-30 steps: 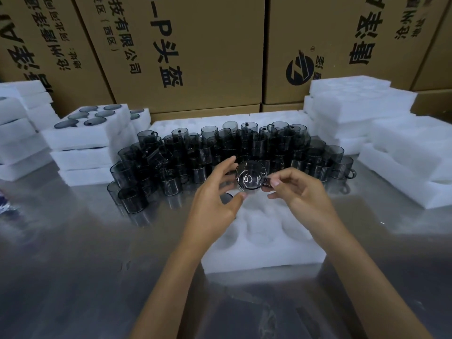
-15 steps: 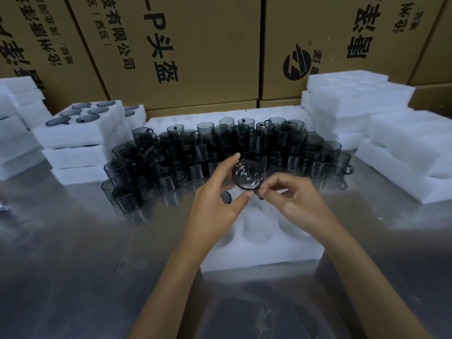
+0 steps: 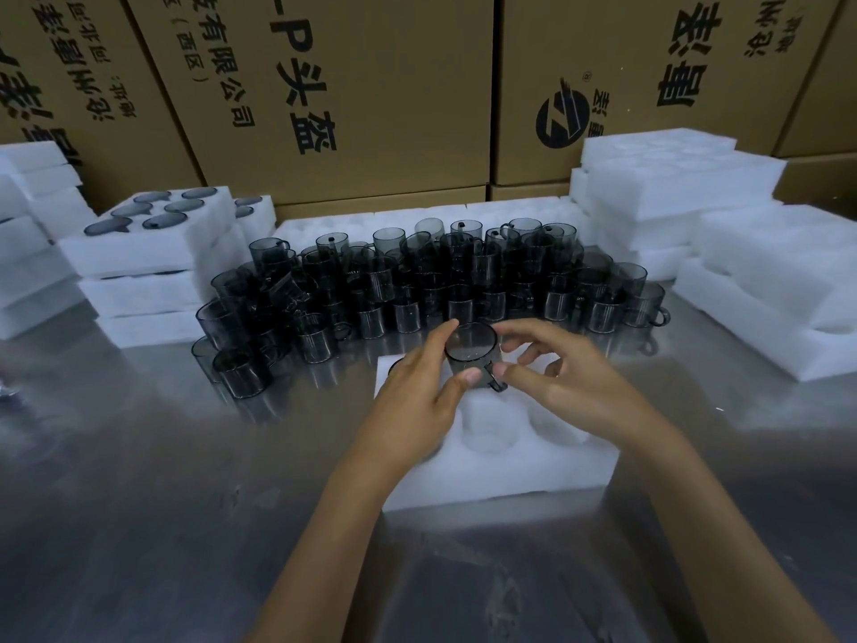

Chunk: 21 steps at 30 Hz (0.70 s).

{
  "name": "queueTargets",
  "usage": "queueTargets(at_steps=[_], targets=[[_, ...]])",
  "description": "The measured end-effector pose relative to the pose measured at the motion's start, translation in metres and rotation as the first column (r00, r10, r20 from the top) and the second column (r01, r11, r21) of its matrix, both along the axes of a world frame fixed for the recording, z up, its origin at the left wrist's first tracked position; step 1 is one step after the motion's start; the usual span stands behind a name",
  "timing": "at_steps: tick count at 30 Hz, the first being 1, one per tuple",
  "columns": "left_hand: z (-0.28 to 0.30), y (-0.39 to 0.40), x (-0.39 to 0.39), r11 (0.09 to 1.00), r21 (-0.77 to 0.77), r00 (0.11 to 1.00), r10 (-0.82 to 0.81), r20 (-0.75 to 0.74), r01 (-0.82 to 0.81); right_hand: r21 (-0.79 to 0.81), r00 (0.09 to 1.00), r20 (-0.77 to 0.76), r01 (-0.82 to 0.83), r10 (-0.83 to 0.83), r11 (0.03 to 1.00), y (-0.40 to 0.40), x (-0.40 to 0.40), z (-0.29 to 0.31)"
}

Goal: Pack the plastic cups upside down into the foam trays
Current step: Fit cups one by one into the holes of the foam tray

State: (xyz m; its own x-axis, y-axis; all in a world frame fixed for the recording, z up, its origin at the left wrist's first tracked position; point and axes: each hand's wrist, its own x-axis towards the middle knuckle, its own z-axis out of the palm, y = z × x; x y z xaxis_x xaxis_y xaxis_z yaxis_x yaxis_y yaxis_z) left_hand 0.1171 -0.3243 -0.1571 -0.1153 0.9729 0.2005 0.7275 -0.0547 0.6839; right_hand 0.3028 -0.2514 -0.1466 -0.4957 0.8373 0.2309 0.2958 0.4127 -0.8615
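Note:
A smoky grey plastic cup (image 3: 470, 352) with a handle is upside down over the far side of a white foam tray (image 3: 501, 461) lying on the steel table. My left hand (image 3: 417, 401) grips the cup's side between thumb and fingers. My right hand (image 3: 561, 387) pinches its handle with thumb and forefinger. The tray shows several round empty wells; a dark cup base sits in its far left well, mostly hidden behind my left hand. A large cluster of loose grey cups (image 3: 417, 290) stands just behind the tray.
Filled foam trays (image 3: 148, 243) are stacked at the left, with more foam further left. Empty foam trays (image 3: 672, 187) pile up at the right and back right. Cardboard boxes (image 3: 324, 85) wall off the rear. Bare steel table (image 3: 162, 480) lies in front.
The cup has turned from facing me to base up and has come down toward the tray. Both hands moved down with it.

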Motion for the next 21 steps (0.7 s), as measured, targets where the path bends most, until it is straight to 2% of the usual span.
queueTargets(at_steps=[6, 9, 13, 21], targets=[[-0.0008, -0.0013, 0.0024, 0.999, 0.005, 0.991, 0.034, -0.132, -0.034, 0.028, 0.999, 0.033, 0.0, -0.001, 1.0, -0.0004, -0.0014, -0.0016], [0.0004, -0.0017, 0.0024, 0.999, 0.028, 0.979, 0.051, -0.196, -0.047, 0.076, 0.993, 0.118, 0.014, -0.023, 0.997, 0.0004, -0.0023, -0.0048], [0.0004, -0.003, 0.0045, 0.992, 0.119, 0.955, 0.071, -0.287, -0.038, 0.221, 0.943, 0.309, 0.053, -0.121, 0.974, 0.0007, -0.0024, -0.0067], [-0.0046, 0.0005, 0.005, 0.998, 0.034, 0.922, 0.056, -0.384, -0.046, 0.249, 0.903, 0.408, 0.032, -0.135, 0.968, 0.0004, -0.0018, -0.009]])
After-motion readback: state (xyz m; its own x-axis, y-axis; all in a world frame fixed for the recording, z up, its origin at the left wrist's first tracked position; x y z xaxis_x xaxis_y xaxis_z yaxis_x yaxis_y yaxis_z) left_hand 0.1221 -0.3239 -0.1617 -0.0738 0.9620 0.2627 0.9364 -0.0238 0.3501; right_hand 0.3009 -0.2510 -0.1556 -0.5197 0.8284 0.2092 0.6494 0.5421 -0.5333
